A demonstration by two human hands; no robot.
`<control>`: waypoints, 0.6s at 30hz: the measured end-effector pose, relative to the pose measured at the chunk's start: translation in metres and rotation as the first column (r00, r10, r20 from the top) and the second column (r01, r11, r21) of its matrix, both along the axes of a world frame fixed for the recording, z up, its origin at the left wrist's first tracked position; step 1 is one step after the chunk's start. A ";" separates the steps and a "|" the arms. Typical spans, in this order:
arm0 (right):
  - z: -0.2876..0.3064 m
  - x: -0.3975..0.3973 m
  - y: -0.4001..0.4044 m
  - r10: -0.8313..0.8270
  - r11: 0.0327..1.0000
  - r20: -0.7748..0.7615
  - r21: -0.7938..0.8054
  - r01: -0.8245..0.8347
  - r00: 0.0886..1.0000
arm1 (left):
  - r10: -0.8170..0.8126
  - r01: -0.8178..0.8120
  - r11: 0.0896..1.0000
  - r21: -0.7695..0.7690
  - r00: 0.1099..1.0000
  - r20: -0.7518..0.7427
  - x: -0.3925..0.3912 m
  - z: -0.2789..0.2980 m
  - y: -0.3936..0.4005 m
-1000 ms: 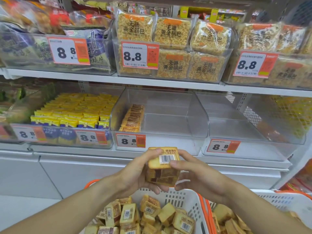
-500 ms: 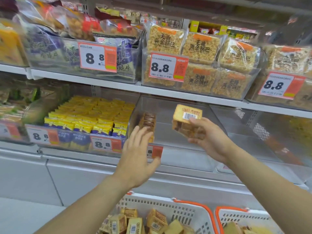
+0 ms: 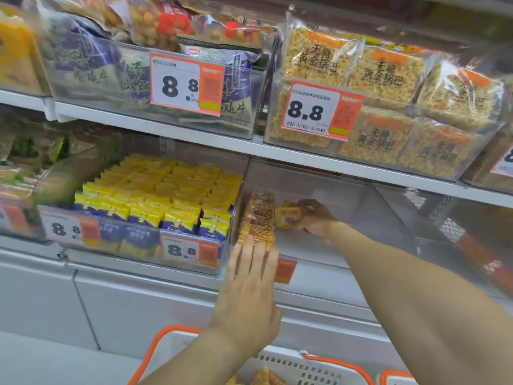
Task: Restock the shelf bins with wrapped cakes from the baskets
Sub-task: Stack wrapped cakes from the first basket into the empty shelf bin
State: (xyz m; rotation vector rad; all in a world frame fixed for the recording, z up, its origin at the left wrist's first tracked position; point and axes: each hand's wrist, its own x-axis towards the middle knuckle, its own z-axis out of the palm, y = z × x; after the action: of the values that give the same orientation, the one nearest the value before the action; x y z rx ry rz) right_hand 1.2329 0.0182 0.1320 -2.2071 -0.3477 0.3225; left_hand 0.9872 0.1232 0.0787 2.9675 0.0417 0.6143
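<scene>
A clear shelf bin (image 3: 347, 215) on the lower shelf holds one row of wrapped cakes (image 3: 258, 215) along its left wall. Inside the bin, my right hand (image 3: 316, 218) grips a small stack of wrapped cakes (image 3: 290, 215), a barcode facing me, right beside that row. My left hand (image 3: 249, 279) is raised with straight fingers; its fingertips touch the front of the bin at the near end of the row. A white basket (image 3: 277, 362) with orange handles sits at the bottom edge, with a few cakes showing inside.
A bin of yellow and blue packets (image 3: 155, 201) stands to the left. Another clear bin (image 3: 449, 232) is to the right. The upper shelf carries bins of crisp-rice packs (image 3: 383, 107) and purple bags (image 3: 116, 73) with 8.8 price tags. A second basket (image 3: 394, 377) peeks in at bottom right.
My right hand has carried the cake stack down into the bin beside the row. My left hand has reached forward to the bin's front. The camera has moved closer to the shelf.
</scene>
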 end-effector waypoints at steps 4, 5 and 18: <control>-0.018 0.027 -0.001 0.048 0.944 0.139 -0.330 0.000 0.989 | -0.006 0.006 1.000 -0.002 1.000 -0.003 0.002 -0.003 0.001; -0.023 0.034 0.000 -0.002 0.934 0.161 -0.353 0.060 0.987 | -0.003 0.003 1.000 -0.003 1.000 -0.009 0.003 -0.003 0.001; 0.004 0.003 0.002 -0.150 0.986 -0.052 -0.086 0.145 0.987 | 0.078 -0.081 0.995 0.052 0.996 0.046 0.011 -0.011 -0.008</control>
State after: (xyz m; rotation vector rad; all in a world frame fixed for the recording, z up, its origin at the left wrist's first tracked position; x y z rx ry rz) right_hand 1.2358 0.0199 0.1363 -2.2838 -0.1406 0.3241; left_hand 0.9980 0.1152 0.0675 3.0158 0.1421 0.7010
